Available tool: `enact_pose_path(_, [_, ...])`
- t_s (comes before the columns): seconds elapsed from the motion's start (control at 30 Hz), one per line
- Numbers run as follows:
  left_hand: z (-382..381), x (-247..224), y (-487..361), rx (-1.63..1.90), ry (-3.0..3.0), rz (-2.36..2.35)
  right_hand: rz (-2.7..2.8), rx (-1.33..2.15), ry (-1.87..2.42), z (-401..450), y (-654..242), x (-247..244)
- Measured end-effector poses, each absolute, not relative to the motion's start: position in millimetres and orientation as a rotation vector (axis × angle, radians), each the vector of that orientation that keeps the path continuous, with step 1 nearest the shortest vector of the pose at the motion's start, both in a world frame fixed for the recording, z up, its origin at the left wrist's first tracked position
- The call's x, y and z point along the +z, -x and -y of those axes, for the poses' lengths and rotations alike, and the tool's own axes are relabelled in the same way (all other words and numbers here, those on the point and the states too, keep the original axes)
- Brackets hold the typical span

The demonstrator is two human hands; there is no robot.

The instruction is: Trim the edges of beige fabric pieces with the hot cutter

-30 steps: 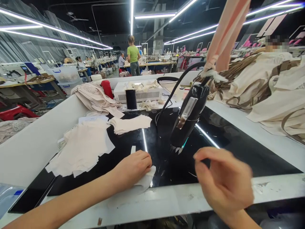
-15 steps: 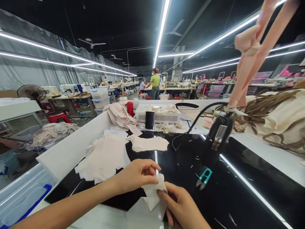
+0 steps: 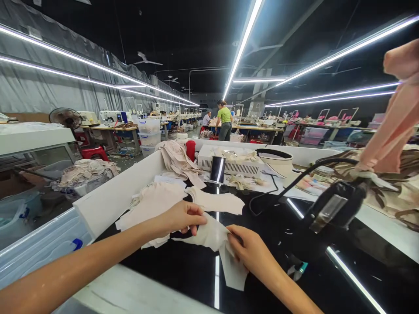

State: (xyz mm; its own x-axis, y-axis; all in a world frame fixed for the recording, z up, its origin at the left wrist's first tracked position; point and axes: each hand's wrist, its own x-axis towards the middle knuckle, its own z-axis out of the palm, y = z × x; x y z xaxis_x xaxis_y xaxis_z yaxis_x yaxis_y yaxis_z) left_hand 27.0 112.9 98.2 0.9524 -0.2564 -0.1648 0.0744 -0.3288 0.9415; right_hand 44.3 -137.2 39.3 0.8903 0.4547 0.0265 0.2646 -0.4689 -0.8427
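Between my two hands a cream fabric piece (image 3: 211, 231) is stretched over the glossy black tabletop, its right end hanging down. My left hand (image 3: 185, 220) pinches the upper left edge. On the right side, my right hand (image 3: 245, 244) grips the same piece between thumb and fingers. A stack of pale cut pieces (image 3: 153, 198) lies behind my left forearm. Beyond my hands rests another cut piece (image 3: 222, 202). Thread snips (image 3: 297, 270) with a teal handle lie on the black surface to the right, partly in shadow.
A black device (image 3: 340, 205) hangs at the right from pink cloth strips (image 3: 389, 126), its cable looping leftward. At the back stand a white vented box (image 3: 231, 163), a dark phone-like slab (image 3: 218, 169) and a red cone (image 3: 190, 150). A low white wall (image 3: 121, 198) borders the left.
My hands have moved apart, and the fabric is now spread between them, farther from the pale surface in front. The view has turned left, and the hanging device sits farther right.
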Motion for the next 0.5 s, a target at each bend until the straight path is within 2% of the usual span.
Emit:
enact_pose_path(0.2, [-128,109,-71,-0.112,-1.925,0.175,0.486,0.131,2.114,131,-73,37])
enact_pose_path(0.37, [-131,110,-111,0.178,-1.977,0.281,0.479,-0.301,2.09,133,-116,41])
enact_pose_path(0.5, [-135,87,-129,0.315,-2.095,0.372,0.552,-0.533,2.155,138,-148,34])
